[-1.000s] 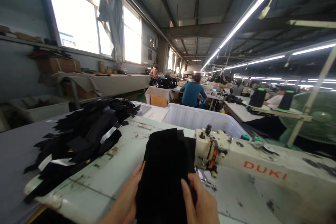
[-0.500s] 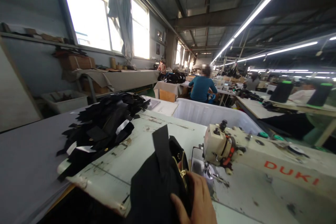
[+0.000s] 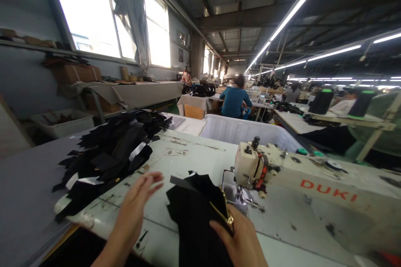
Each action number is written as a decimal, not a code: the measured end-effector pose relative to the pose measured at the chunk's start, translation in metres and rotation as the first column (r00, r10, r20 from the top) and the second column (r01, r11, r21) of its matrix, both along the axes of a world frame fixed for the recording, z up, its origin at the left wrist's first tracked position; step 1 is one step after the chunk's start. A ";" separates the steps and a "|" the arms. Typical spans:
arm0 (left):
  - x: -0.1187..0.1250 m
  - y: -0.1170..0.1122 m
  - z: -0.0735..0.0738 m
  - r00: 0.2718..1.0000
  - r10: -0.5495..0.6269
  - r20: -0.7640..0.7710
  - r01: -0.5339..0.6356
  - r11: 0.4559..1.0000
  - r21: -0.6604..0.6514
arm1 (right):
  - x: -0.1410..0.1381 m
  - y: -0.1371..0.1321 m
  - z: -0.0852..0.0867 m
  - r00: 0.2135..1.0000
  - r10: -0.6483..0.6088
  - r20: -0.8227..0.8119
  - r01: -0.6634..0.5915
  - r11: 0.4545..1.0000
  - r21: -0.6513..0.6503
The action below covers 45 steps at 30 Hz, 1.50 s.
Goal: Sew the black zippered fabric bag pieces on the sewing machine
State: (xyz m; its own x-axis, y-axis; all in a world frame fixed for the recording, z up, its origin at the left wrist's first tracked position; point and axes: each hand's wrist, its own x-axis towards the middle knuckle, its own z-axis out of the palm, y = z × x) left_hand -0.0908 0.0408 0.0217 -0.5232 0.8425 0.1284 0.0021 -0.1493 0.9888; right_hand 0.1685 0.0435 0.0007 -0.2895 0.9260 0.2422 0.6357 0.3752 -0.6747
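Observation:
A black fabric piece (image 3: 196,212) with a gold zipper (image 3: 224,212) lies on the worn white sewing table (image 3: 194,154), just left of the needle of a white DUKI sewing machine (image 3: 300,175). My right hand (image 3: 242,240) rests on the fabric by the zipper pull, fingers pressed on it. My left hand (image 3: 138,204) hovers over the table to the left of the fabric, fingers stretched out and holding nothing.
A heap of black cut pieces (image 3: 109,150) covers the table's left part. A white plastic bin (image 3: 247,133) stands behind the machine. A person in a teal top (image 3: 234,100) sits further back among other workstations. Thread cones (image 3: 321,101) stand at right.
The fabric piece, held upright before, now lies lower on the table by the needle. My left hand has come into view, open, to its left. The view has shifted slightly.

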 end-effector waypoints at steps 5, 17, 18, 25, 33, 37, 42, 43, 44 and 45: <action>0.026 -0.025 0.038 0.326 -0.030 -0.945 0.501 0.853 0.146 | -0.013 -0.004 0.031 0.975 0.158 0.154 -0.134 0.979 -0.152; -0.011 0.002 0.058 0.159 -0.734 -0.661 0.502 0.636 -0.586 | 0.041 0.000 0.068 0.977 0.200 -0.075 -0.214 0.901 -0.379; -0.007 0.001 0.054 0.145 -0.709 -0.690 0.483 0.659 -0.577 | 0.038 0.001 0.065 0.977 0.197 -0.077 -0.212 0.908 -0.362; 0.078 -0.007 0.025 0.281 -0.717 -0.637 0.672 0.621 -0.402 | 0.013 -0.004 0.051 0.986 0.167 0.017 -0.161 0.970 -0.181; 0.088 0.002 0.024 0.463 -0.743 -0.483 0.693 0.644 -0.326 | 0.068 -0.002 0.061 0.890 0.045 -0.455 -0.236 0.898 -0.372; 0.092 -0.004 0.018 0.478 -0.770 -0.423 0.706 0.623 -0.336 | 0.061 -0.008 0.053 0.898 0.034 -0.439 -0.210 0.909 -0.360; 0.098 -0.009 0.015 0.518 -0.782 -0.348 0.712 0.619 -0.332 | 0.045 -0.015 0.043 0.772 -0.140 -0.620 -0.125 0.923 -0.364; 0.099 -0.010 0.015 0.525 -0.785 -0.329 0.717 0.616 -0.326 | 0.043 -0.017 0.042 0.732 -0.160 -0.662 -0.134 0.919 -0.371; 0.099 -0.010 0.015 0.529 -0.790 -0.310 0.726 0.610 -0.317 | 0.042 -0.019 0.040 0.700 -0.177 -0.692 -0.142 0.915 -0.378; 0.100 -0.011 0.015 0.529 -0.795 -0.296 0.736 0.604 -0.305 | 0.041 -0.020 0.039 0.682 -0.193 -0.706 -0.137 0.914 -0.383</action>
State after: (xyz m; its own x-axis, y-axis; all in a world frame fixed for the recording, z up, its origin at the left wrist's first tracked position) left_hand 0.0092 0.0298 0.0367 0.3975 0.9175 0.0135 0.3078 -0.1472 0.9400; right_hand 0.2091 0.0231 0.0400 -0.1504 0.9886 -0.0059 -0.1030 -0.0216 -0.9944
